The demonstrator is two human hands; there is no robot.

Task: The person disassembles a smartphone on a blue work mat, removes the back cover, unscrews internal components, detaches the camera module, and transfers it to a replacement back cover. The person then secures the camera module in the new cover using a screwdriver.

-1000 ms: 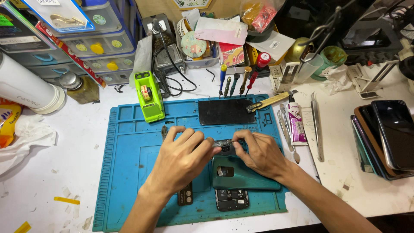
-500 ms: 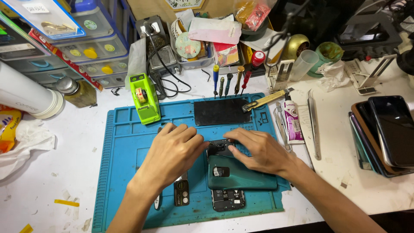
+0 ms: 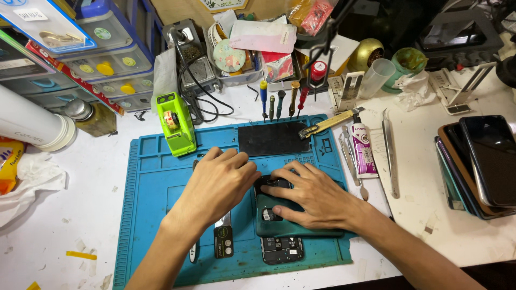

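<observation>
On the blue work mat lies a dark green phone body, back up. My right hand rests flat on it and presses it down. My left hand meets it from the left, fingertips on a small dark part at the phone's top end. What the fingers pinch there is too small to tell. A black circuit part lies just below the phone, and a small dark module lies under my left wrist.
A black screen panel lies at the mat's far edge, with a green tape dispenser to its left. Screwdrivers, a yellow-handled knife, a glue tube and tweezers lie nearby. Stacked phones sit at right, drawers back left.
Both hands have slid a little toward me and settled onto the green phone; my right hand now lies flatter on it. The view has shifted slightly.
</observation>
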